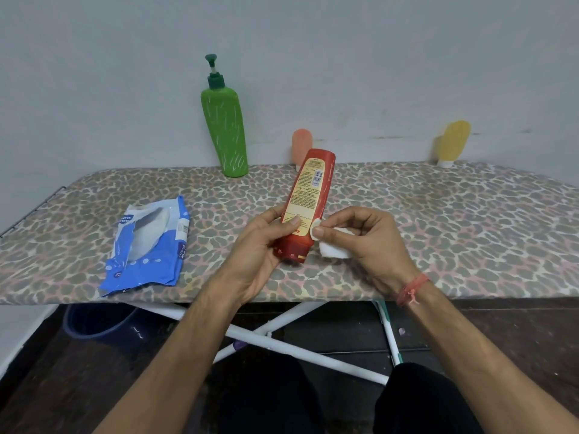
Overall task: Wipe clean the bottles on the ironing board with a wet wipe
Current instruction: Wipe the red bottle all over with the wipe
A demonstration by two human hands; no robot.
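Here the ironing board, covered in a leopard-spot print, spans the view against a pale wall and serves as the landmark. At its far edge stands a tall green pump bottle; along the same edge, further right, a peach tube and a yellow tube stand on their caps. On the board's left part lies an opened blue wet wipe pack. Above the board's near middle the red bottle is held tilted, cap end down and label facing the camera. The left hand grips its lower part, thumb across the label. The right hand pinches a small white wet wipe against the bottle's right side, though how the wipe is folded is hard to tell. A red thread circles the right wrist.
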